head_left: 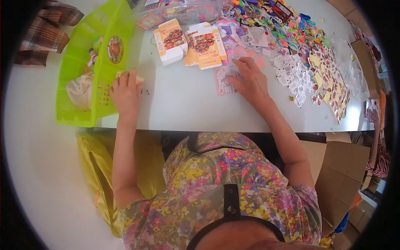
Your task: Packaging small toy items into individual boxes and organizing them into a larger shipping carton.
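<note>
My left hand [125, 95] is beside the right wall of a lime-green plastic basket [125, 25], its fingers bent over a small beige piece [141, 80] that looks like cloth. Most of that piece is hidden under the hand. My right hand [253, 84] hovers over or touches a pink printed packet [223, 85], with thumb and fingers apart and nothing visibly gripped. Between the hands, farther back, lie an orange-and-white printed carton [170, 35] and a second similar carton [206, 46], their white end flaps showing.
Inside the basket are a cream cloth bag [80, 91] and small toys. Colourful trinkets [287, 29] are heaped at the back right, beside small white printed slips [293, 77] and sticker sheets [333, 83]. A clear plastic container [196, 12] stands behind the cartons. Cardboard boxes [343, 175] are at lower right.
</note>
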`<action>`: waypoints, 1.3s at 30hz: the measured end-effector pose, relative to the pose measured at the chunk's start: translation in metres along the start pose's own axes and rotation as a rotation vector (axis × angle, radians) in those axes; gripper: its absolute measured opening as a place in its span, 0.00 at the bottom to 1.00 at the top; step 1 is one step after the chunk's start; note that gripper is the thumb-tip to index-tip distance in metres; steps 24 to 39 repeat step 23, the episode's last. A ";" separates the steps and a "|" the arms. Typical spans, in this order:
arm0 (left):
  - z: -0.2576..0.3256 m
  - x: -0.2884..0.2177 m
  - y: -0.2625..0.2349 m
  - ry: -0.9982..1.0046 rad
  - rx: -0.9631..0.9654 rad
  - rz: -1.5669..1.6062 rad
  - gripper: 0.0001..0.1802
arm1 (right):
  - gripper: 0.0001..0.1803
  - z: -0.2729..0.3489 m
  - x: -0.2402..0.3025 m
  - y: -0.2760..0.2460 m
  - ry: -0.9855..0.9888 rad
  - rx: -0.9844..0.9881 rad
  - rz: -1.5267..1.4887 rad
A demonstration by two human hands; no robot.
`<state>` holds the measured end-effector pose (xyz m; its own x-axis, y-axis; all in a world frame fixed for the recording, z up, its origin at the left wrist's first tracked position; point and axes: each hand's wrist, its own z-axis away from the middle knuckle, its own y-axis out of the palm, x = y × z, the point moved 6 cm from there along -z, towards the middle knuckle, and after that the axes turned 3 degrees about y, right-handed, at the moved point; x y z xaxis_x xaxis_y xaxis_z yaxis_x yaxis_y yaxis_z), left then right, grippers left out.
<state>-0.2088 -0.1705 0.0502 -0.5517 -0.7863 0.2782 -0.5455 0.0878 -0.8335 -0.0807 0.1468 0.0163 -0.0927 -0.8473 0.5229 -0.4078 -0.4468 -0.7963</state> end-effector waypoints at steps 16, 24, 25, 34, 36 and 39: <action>0.022 -0.120 -0.016 -0.704 0.388 1.982 0.22 | 0.14 0.000 0.051 -0.040 -0.533 -0.313 -0.029; -0.005 -0.218 0.000 -0.490 0.641 2.919 0.40 | 0.12 0.078 0.069 -0.053 -0.593 0.001 -0.095; -0.005 -0.218 0.000 -0.490 0.641 2.919 0.40 | 0.12 0.078 0.069 -0.053 -0.593 0.001 -0.095; -0.005 -0.218 0.000 -0.490 0.641 2.919 0.40 | 0.12 0.078 0.069 -0.053 -0.593 0.001 -0.095; -0.005 -0.218 0.000 -0.490 0.641 2.919 0.40 | 0.12 0.078 0.069 -0.053 -0.593 0.001 -0.095; -0.005 -0.218 0.000 -0.490 0.641 2.919 0.40 | 0.12 0.078 0.069 -0.053 -0.593 0.001 -0.095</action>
